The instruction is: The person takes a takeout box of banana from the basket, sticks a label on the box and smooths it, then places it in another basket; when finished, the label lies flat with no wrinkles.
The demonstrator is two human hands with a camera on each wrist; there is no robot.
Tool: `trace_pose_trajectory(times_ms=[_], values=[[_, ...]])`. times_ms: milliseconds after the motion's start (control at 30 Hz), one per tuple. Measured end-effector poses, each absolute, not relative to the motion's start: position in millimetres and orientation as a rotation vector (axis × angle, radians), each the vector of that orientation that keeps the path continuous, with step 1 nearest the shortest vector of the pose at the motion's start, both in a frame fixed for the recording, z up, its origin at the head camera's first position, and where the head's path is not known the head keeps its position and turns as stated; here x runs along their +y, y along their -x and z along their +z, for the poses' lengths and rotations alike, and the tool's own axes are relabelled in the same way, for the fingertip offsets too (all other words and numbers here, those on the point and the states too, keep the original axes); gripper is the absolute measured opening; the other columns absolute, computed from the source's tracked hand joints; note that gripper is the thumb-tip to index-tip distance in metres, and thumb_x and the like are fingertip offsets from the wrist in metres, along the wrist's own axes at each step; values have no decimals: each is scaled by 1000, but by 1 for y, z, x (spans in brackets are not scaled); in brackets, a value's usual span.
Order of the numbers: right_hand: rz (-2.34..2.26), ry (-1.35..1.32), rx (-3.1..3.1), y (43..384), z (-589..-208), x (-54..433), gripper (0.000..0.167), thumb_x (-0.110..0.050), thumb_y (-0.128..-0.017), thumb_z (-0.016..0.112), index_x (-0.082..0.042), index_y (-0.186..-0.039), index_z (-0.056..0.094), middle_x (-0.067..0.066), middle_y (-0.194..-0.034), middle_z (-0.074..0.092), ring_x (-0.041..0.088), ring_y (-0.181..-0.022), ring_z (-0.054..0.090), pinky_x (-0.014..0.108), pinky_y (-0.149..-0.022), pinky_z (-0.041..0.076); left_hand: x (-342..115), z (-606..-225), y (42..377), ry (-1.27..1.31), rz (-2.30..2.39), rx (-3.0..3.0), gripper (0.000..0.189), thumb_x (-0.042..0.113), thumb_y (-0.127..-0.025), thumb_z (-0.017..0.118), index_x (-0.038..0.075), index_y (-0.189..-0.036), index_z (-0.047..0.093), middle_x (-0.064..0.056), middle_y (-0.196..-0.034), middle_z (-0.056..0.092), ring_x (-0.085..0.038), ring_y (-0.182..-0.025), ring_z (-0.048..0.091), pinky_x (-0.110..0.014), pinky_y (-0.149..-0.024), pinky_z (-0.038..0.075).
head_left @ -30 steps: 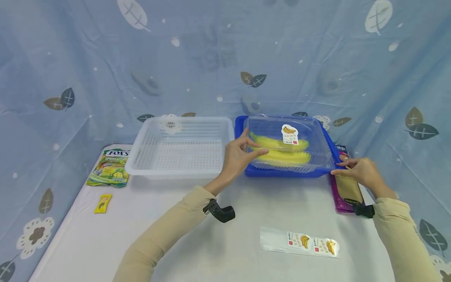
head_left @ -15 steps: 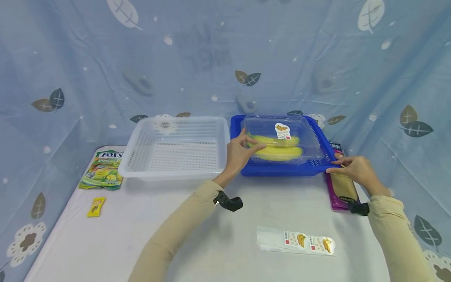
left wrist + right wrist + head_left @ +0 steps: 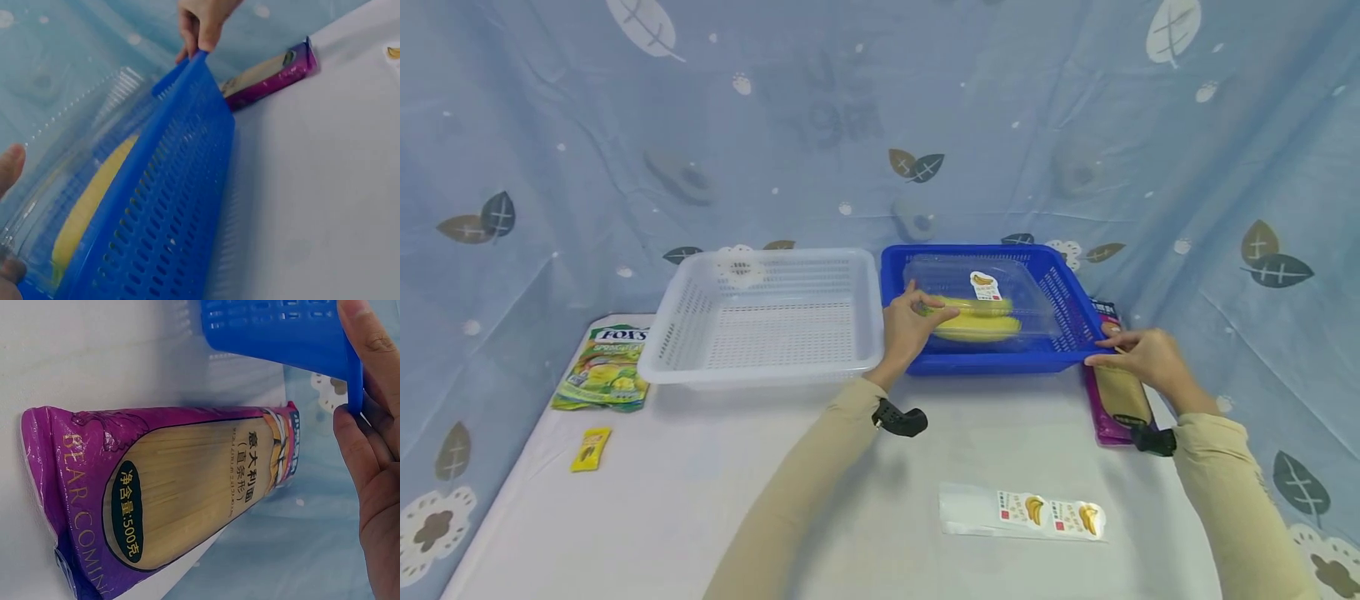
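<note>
A clear plastic clamshell box (image 3: 1026, 296) with yellow bananas (image 3: 976, 328) inside sits tilted in the blue basket (image 3: 992, 364). A white banana sticker (image 3: 985, 286) is on its lid. My left hand (image 3: 907, 330) grips the box's left end, thumb in front and fingers behind, at the basket's left side. With thumb and fingers, my right hand (image 3: 1150, 360) pinches the basket's front right rim corner; the right wrist view shows the blue rim (image 3: 355, 378) between them. Below that hand lies a purple pack of spaghetti (image 3: 181, 487).
Left of the blue basket stands a white perforated basket (image 3: 763, 367). A green FOX'S candy bag (image 3: 604, 367) and a small yellow packet (image 3: 591, 450) lie at the far left. A strip of banana stickers (image 3: 1022, 514) lies in front. Patterned blue cloth (image 3: 820, 125) walls the table.
My left hand has lowered the box further into the blue basket, and its right end no longer overlaps the front right rim. The right hand keeps its hold. The head view has shifted slightly.
</note>
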State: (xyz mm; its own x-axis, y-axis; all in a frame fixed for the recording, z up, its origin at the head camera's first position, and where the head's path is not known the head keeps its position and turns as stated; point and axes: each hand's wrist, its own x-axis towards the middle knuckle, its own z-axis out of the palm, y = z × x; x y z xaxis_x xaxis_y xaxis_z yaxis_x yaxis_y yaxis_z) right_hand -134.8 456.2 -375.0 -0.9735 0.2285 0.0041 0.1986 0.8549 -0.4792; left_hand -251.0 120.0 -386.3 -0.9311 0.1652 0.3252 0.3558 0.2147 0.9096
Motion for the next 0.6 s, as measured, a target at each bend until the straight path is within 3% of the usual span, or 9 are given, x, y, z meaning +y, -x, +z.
trace_pose_trajectory(times_ms=[133,267,400,500,600], values=[[779,349,-2975,135,-374,454,67,-47,-75,79,10,-107,68,35,-119,54,31,-84,51,26,-57,36,125,-392,253,456,-1780,-2347,24,24,-71,86,5,-82,75,-3,-42,45,-23,-132,44,-40,-104,40],[788,340,-2966,135,-375,453,66,-46,-74,80,10,-107,68,33,-116,58,26,-77,47,26,-54,35,129,-397,255,458,-1725,-2384,23,23,-72,85,4,-80,75,-11,-56,62,-28,-130,45,-42,-99,45],[779,314,-2946,136,-377,456,62,-43,-74,81,9,-105,69,30,-116,59,26,-76,49,25,-52,33,132,-399,256,466,-1754,-2435,22,19,-74,85,1,-82,74,-14,-74,70,-30,-132,42,-46,-108,34],[779,321,-2942,136,-377,458,61,-43,-75,81,8,-105,69,30,-118,57,29,-81,51,24,-53,34,135,-398,256,422,-1716,-2541,23,16,-71,86,0,-84,75,-12,-82,71,-32,-126,49,-48,-113,25],[792,354,-2955,136,-376,459,64,-46,-74,80,9,-107,69,31,-119,56,30,-85,51,24,-55,36,138,-398,255,368,-1605,-2657,27,16,-70,87,1,-88,75,-11,-92,72,-32,-112,57,-46,-109,32]])
